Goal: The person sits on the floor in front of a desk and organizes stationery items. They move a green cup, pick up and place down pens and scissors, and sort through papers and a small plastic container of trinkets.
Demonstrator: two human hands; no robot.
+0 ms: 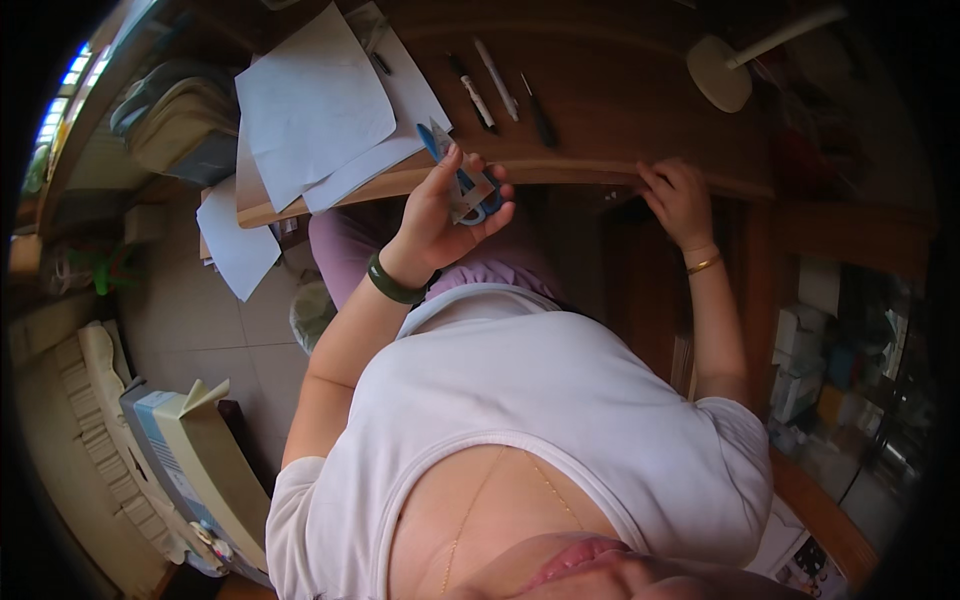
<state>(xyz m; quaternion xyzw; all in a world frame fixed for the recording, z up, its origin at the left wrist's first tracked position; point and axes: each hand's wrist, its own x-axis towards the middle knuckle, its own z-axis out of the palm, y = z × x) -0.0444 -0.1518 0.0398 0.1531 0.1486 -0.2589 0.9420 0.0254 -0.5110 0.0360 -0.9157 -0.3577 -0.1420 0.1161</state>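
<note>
My left hand, wearing a dark green bangle, is raised palm up just in front of the desk edge. It holds blue-handled scissors together with a clear set square. A slim blue item sticks up past the thumb; whether it is part of the scissors is unclear. My right hand, with a gold bracelet at its wrist, is at the front edge of the wooden desk. Its fingers are bent and apart, with nothing visible in them. Below the desk edge beside it is a dark space.
White paper sheets overlap on the desk's left part. Two pens and a thin screwdriver-like tool lie beyond my hands. A lamp base stands far right. More paper hangs lower left, near a lined bin.
</note>
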